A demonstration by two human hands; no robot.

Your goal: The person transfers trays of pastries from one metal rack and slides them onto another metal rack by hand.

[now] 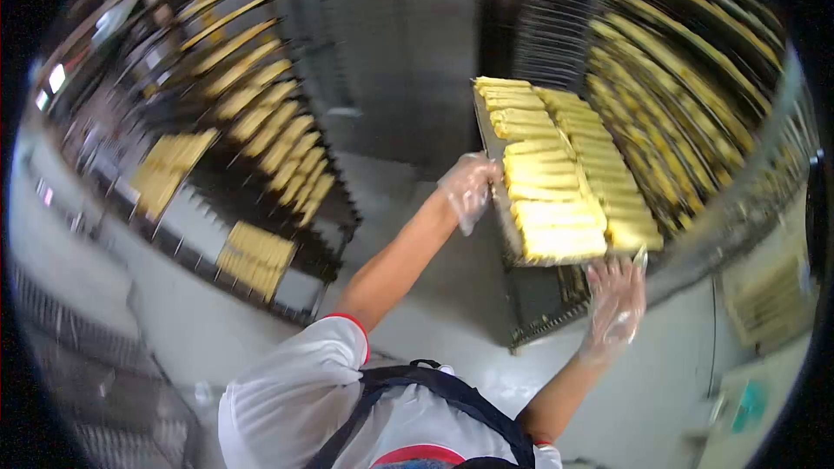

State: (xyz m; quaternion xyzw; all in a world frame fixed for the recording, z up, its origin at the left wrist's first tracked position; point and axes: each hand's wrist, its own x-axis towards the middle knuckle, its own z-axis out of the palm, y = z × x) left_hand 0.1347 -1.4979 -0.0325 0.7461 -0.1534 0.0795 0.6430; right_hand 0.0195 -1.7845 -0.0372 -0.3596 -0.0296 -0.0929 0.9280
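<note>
A dark flat tray (508,224) carries two rows of pale yellow pastry sticks (556,187) laid side by side. My left hand (469,187), in a clear plastic glove, grips the tray's left edge with its fingers closed. At the near right corner, my right hand (617,295), gloved the same way, has its fingers against the tray's front edge and its thumb raised at the rim. The undersides of the fingers and the bottom of the tray are hidden from me.
Right behind the tray stands a tall rack (686,95) with many levels of similar yellow sticks. Another loaded rack (261,113) is at the left, with trays (256,260) jutting from it. Dark metal doors or panels (373,61) rise behind; grey floor (426,295) lies below.
</note>
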